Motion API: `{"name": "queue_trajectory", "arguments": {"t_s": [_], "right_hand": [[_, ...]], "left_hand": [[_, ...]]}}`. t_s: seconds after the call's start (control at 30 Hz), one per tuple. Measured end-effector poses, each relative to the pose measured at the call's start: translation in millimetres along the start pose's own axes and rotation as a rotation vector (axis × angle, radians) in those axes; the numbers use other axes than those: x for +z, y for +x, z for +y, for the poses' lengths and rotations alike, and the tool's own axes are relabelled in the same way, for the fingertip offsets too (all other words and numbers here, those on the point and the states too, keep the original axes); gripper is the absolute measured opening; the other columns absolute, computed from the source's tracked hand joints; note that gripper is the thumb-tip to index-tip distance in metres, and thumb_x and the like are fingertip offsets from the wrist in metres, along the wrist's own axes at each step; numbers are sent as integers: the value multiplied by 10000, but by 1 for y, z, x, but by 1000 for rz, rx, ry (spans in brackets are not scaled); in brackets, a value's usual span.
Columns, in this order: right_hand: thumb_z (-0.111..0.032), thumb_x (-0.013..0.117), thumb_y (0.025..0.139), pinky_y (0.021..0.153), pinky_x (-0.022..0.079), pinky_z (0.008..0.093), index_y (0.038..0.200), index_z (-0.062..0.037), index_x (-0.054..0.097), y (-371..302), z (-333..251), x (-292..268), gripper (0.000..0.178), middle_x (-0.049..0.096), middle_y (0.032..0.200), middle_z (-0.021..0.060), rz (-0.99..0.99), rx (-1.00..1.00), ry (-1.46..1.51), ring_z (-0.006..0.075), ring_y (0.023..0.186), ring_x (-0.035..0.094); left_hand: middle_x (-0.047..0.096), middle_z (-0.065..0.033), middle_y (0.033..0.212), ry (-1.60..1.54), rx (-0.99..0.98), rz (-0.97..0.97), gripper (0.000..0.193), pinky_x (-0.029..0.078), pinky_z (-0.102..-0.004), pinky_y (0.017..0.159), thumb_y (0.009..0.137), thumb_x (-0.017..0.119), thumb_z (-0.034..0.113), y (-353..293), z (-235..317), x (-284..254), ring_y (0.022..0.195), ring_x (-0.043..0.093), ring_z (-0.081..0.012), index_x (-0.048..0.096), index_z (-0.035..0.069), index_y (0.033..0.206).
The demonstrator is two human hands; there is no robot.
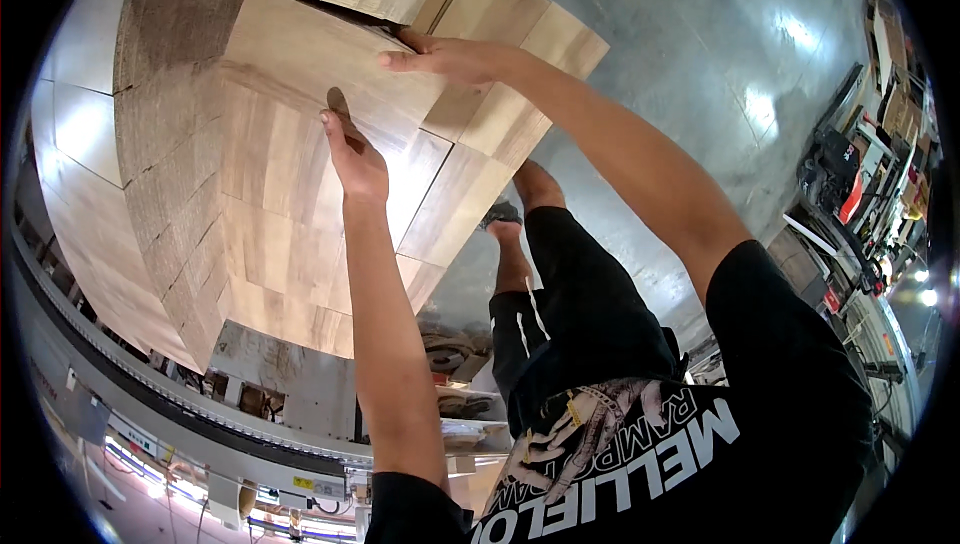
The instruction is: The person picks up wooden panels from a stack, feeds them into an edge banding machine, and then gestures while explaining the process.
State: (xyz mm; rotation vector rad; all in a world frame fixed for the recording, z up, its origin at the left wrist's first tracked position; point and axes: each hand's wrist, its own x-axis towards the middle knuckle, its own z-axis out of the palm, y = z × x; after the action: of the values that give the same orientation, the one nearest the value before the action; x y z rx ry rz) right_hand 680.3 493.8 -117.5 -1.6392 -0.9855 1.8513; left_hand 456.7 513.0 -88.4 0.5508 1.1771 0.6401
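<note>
Industrial workshop or factory floor for wood panel handling.

A tall stack of wood-grain panels (300, 194) is seen, its layered edges exposed. A polished grey concrete floor (700, 54) is lit by overhead lamps. A long conveyor rail (150, 384) is run along the lower left, and machinery with cables and cluttered racks (870, 174) is ranged along the right side.

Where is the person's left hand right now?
In the head view, the left hand lies flat on the top wooden panel of the stack, centre-left of the picture, just below and left of the right hand.
</note>
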Motion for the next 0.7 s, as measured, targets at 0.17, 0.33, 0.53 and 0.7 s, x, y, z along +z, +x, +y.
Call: {"name": "queue_trajectory", "arguments": {"t_s": [0.17,0.33,0.53,0.7], "right_hand": [[-939,522,885,1320,200,538,1728,-70,236,2,-53,0,1244,252,1769,232,-113,50,153,391,1651,198],[-916,559,889,1333,152,538,1719,-92,295,9,-61,5,1199,244,1785,187,-183,58,274,352,1671,145],[-757,726,891,1281,306,439,1727,-66,252,19,-39,18,1184,350,1742,178,-126,18,299,321,1602,315],[-702,709,932,1342,158,454,1742,-30,115,10,-26,38,1209,120,1809,217,-2,-24,198,343,1676,121]], "left_hand": [[345,-76,1730,-91,6,-77,839,345,-472,1279,1084,500,666,14,6,0,1575,350,-291,318,124,1698],[449,-74,1650,-159,3,27,738,412,-469,1227,1089,517,607,22,-2,-9,1502,450,-289,399,119,1631],[568,-78,1517,-260,-78,134,555,470,-454,1160,1039,587,445,17,-6,-9,1407,538,-281,529,125,1489],[625,-57,1372,-278,-52,87,259,496,-436,1109,988,608,352,-4,-17,-29,1306,588,-260,629,145,1141]]}}
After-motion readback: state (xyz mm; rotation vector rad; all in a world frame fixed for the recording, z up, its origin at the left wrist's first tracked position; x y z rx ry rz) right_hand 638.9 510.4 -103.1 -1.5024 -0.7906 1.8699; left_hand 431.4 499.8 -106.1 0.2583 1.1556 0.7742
